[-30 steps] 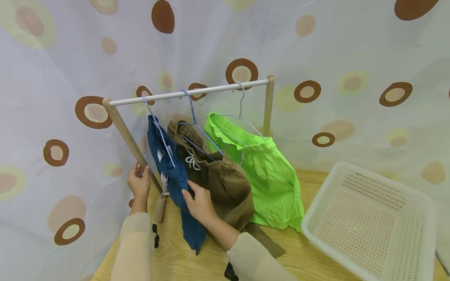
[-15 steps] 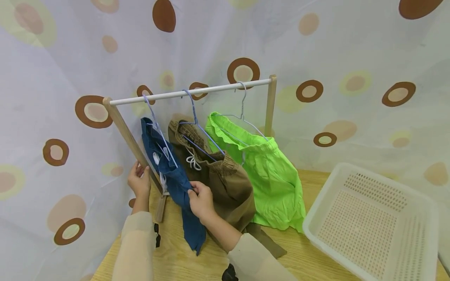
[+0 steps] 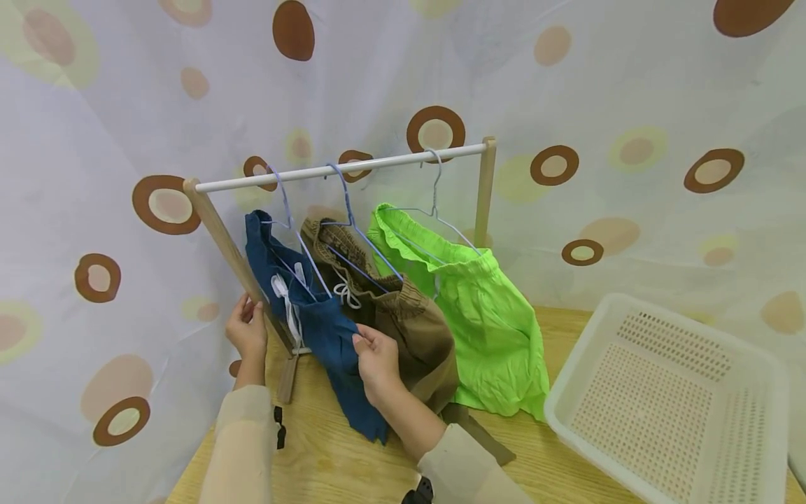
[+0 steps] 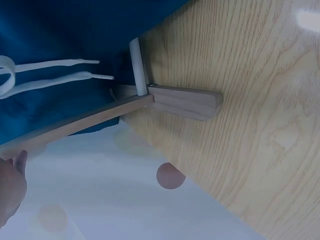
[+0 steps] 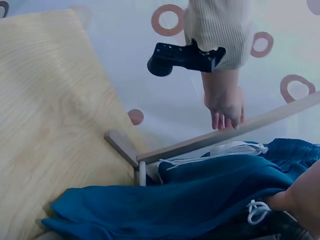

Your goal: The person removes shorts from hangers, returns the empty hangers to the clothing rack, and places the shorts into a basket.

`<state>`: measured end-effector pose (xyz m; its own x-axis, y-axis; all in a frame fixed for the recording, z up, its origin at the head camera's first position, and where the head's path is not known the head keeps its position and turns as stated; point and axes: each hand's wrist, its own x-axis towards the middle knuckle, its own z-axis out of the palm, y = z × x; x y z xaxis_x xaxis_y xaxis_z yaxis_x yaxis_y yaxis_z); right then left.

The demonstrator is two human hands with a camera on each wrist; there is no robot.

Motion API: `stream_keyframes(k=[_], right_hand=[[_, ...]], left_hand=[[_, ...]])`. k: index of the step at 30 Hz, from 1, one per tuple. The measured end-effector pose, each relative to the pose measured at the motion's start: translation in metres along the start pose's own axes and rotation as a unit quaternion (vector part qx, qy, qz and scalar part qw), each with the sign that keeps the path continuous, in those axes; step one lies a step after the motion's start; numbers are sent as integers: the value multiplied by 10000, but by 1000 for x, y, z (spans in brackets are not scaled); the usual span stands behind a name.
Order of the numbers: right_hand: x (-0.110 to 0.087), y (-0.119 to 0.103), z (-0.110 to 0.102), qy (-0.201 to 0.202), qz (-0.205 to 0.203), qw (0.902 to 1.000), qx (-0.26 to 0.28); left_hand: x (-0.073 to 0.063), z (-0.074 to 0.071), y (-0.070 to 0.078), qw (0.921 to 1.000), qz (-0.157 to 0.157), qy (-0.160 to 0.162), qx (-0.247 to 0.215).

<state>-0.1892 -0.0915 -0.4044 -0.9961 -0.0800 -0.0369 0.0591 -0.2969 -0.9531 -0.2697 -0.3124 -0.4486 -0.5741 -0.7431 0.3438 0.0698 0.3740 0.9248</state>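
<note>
Blue drawstring pants [image 3: 334, 343] hang from a thin purple hanger [image 3: 286, 210] at the left of the clothes rack [image 3: 343, 168]. My right hand [image 3: 380, 360] pinches the right side of their waistband between thumb and fingers. White drawstrings [image 4: 60, 82] dangle at the pants' front. My left hand [image 3: 248, 332] holds the rack's left wooden post [image 3: 229, 252] with fingertips and thumb; in the right wrist view, the left hand [image 5: 226, 105] is seen at that post from the other side. Brown pants [image 3: 412, 329] hang beside the blue ones, partly behind my right hand.
Bright green pants [image 3: 488, 322] hang on another hanger [image 3: 434, 189] at the rack's right. A white perforated basket [image 3: 636, 399] stands on the wooden table [image 3: 334, 476] at the right. A spotted curtain [image 3: 598, 84] forms the backdrop.
My right hand has gripped the blue pants' waistband and pulled it right, so the waist is spread wider. Their hanger has turned and shifted slightly right. My left hand stays at the post.
</note>
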Motion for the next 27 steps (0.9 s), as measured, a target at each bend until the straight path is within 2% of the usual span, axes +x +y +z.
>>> stream_keyframes(k=[3,12,19,27], right_hand=[[2,-3,-6,-29,-125,9999,-27],[-3,-11,-29,-177,-337,9964,-763],[-15,-32,-43,-262,-688,9903,-1176],[-30,-51,-58,-139,-568,9905,-1242]], left_hand=[[0,1,-1,10000,-25,-54,-39],[-2,-2,-2,9997,-221,-39,-83],[0,-2,0,9997,-148,0,-181],[2,-2,2,9997,-16,-143,-174]])
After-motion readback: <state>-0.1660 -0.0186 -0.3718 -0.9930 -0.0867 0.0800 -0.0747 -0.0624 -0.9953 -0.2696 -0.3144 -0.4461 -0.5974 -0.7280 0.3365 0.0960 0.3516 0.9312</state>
